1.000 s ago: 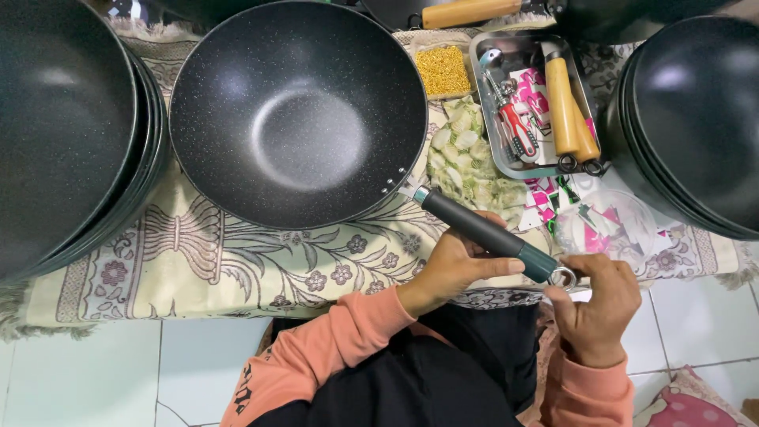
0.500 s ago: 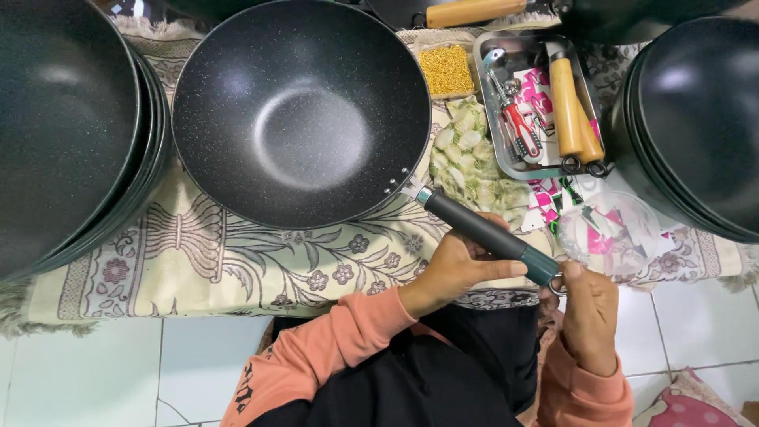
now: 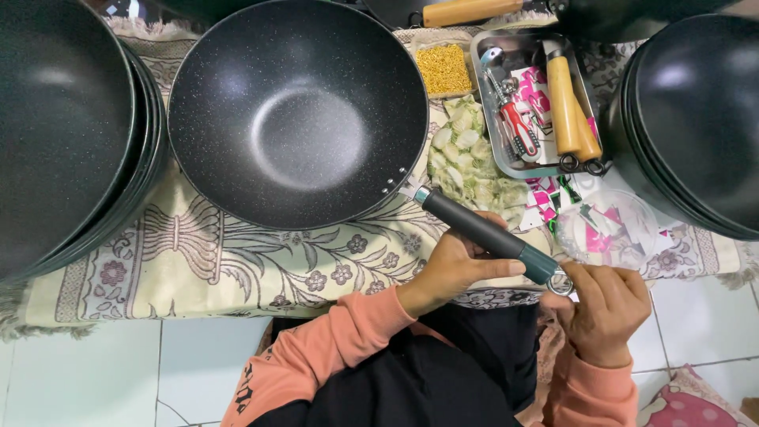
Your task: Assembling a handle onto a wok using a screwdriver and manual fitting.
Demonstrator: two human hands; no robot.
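Wok (image 3: 296, 111) sits on the patterned cloth (image 3: 198, 261); its dark handle (image 3: 482, 232) sticks out twd us. Prob heavy, stiff, slick coating, so we'd grab the handle. Left hand (image 3: 452, 269) wraps the handle mid-way; right hand (image 3: 605, 304) pinches the end ring (image 3: 560, 282). 1 wok here, 2 pan stacks at the sides, 1 tray (image 3: 482, 59) w/ 2 wooden handles.

The left hand (image 3: 455, 269) covers the underside of the wok handle (image 3: 486, 233), the right hand (image 3: 605, 304) hides what its fingers pinch at the handle's ring, and both pan stacks (image 3: 63, 134) (image 3: 696, 119) run off the frame's edges.
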